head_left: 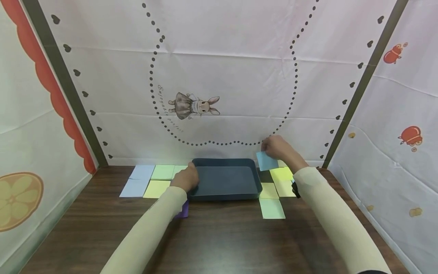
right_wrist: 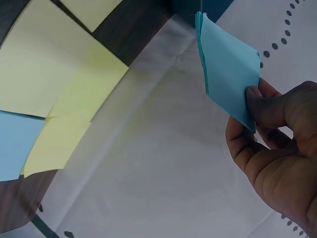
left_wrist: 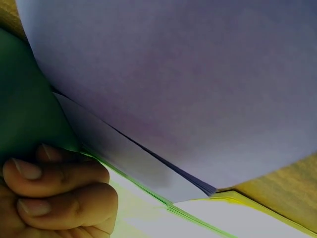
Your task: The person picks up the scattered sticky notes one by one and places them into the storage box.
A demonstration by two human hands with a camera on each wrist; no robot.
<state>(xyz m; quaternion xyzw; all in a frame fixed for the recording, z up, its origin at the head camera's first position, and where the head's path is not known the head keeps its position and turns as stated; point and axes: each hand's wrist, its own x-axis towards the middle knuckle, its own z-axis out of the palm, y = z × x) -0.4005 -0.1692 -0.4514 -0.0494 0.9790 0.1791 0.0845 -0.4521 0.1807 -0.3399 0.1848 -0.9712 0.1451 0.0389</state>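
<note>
My right hand [head_left: 278, 147] pinches a small pad of light-blue sticky notes [right_wrist: 230, 69] between thumb and fingers, raised by the tray's far right corner. In the right wrist view its thumb [right_wrist: 267, 106] lies flat on the pad's face. My left hand [head_left: 186, 178] grips the left side of a dark blue-grey tray [head_left: 226, 198], its curled fingers [left_wrist: 69, 203] right at the tray wall in the left wrist view. Nothing lies inside the tray. A purple sticky-note pad [head_left: 183, 211] sits below my left hand, partly hidden by the sleeve.
Left of the tray lie light-blue pads [head_left: 134, 188], green pads [head_left: 162, 172] and a yellow pad [head_left: 156, 189]. On its right are yellow pads [head_left: 268, 191] and a pale green pad [head_left: 272, 209]. A printed cloth wall [head_left: 226, 83] rises behind the brown wooden table [head_left: 222, 243].
</note>
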